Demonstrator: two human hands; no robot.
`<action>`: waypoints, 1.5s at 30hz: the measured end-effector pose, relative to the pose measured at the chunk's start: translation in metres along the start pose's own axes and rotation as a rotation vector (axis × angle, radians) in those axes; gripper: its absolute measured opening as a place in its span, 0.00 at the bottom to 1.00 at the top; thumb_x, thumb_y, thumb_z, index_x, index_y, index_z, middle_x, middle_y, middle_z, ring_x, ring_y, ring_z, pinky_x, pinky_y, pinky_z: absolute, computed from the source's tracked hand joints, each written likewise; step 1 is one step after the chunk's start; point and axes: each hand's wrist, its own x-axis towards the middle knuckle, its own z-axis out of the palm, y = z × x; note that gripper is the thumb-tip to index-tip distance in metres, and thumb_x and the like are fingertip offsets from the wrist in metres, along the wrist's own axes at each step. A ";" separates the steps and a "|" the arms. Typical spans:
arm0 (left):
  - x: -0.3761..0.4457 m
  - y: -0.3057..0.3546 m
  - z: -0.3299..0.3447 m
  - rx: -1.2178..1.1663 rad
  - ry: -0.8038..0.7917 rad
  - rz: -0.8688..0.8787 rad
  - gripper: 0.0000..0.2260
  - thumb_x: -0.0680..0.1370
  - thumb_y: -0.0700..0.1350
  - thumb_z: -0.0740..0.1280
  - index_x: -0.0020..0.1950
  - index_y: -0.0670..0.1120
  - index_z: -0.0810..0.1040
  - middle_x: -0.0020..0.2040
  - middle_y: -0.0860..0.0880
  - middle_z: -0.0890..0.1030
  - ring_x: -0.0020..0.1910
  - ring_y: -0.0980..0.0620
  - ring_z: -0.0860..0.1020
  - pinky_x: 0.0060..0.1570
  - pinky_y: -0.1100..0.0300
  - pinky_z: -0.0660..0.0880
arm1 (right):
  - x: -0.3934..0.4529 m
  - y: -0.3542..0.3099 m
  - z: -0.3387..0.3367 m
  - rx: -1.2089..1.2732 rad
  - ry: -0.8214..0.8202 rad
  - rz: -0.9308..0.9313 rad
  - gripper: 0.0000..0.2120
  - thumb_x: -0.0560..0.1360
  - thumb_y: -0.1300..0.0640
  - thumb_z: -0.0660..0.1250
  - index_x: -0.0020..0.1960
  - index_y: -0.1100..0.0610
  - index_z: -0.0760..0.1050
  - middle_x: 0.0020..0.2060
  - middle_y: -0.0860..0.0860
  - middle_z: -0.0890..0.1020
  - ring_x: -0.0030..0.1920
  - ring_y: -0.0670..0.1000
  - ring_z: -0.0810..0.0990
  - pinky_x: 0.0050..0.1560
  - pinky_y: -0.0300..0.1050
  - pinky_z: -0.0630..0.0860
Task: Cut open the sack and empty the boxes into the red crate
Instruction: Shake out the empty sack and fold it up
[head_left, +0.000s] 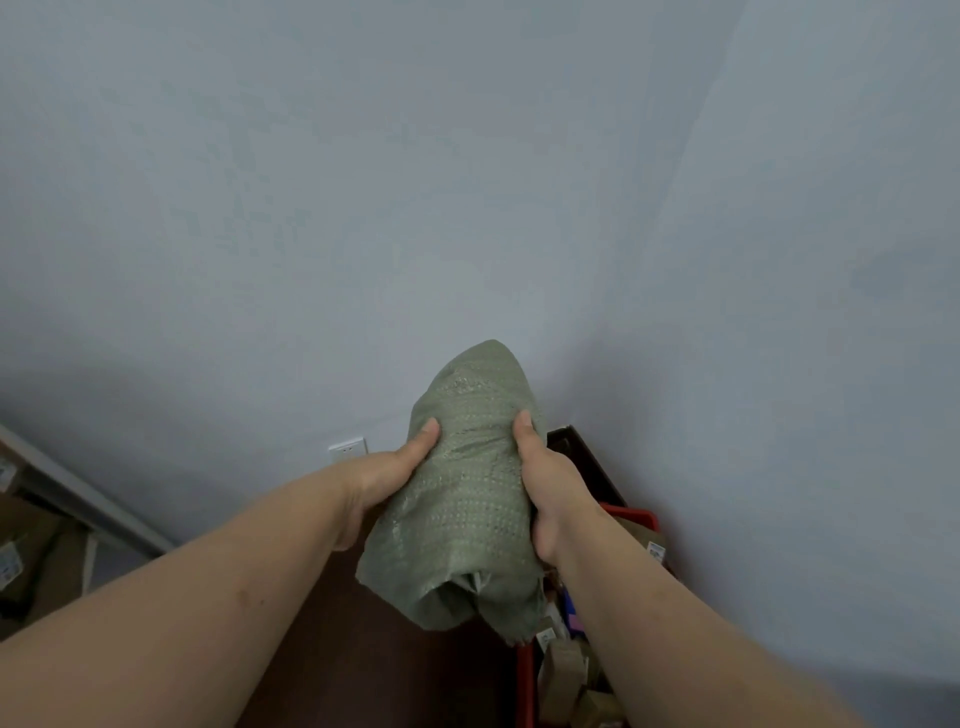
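I hold a green woven sack (467, 499) up in front of the wall, its closed end pointing up and its open mouth hanging down toward me. My left hand (384, 483) grips its left side, thumb pressed into the fabric. My right hand (545, 483) grips its right side. Below the mouth sits the red crate (525, 686), mostly hidden by my right forearm. Several small brown boxes (566, 670) with white labels lie inside it.
A dark brown table surface (374, 665) runs under the sack. A white wall socket (348, 448) is on the grey wall. Cardboard boxes (31, 561) and a white frame (78, 499) stand at the lower left.
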 end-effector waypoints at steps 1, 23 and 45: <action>0.004 -0.004 -0.002 -0.024 -0.009 -0.013 0.53 0.52 0.79 0.61 0.71 0.50 0.70 0.69 0.48 0.73 0.67 0.48 0.71 0.69 0.52 0.64 | -0.001 0.001 0.000 0.030 -0.014 0.005 0.29 0.74 0.35 0.62 0.61 0.57 0.75 0.53 0.56 0.82 0.53 0.58 0.81 0.57 0.57 0.78; -0.015 0.044 0.013 0.540 0.359 0.753 0.39 0.66 0.52 0.74 0.74 0.56 0.61 0.57 0.53 0.79 0.51 0.53 0.78 0.51 0.56 0.76 | 0.000 -0.021 0.008 -0.004 -0.130 -0.118 0.18 0.72 0.45 0.67 0.59 0.51 0.74 0.53 0.54 0.83 0.53 0.56 0.82 0.57 0.54 0.79; -0.003 0.026 -0.033 -0.328 -0.303 0.272 0.46 0.45 0.61 0.82 0.60 0.45 0.79 0.56 0.43 0.84 0.54 0.46 0.84 0.55 0.50 0.76 | 0.012 -0.023 0.005 0.133 -0.437 0.046 0.24 0.70 0.56 0.70 0.65 0.61 0.76 0.62 0.59 0.80 0.61 0.59 0.79 0.62 0.55 0.75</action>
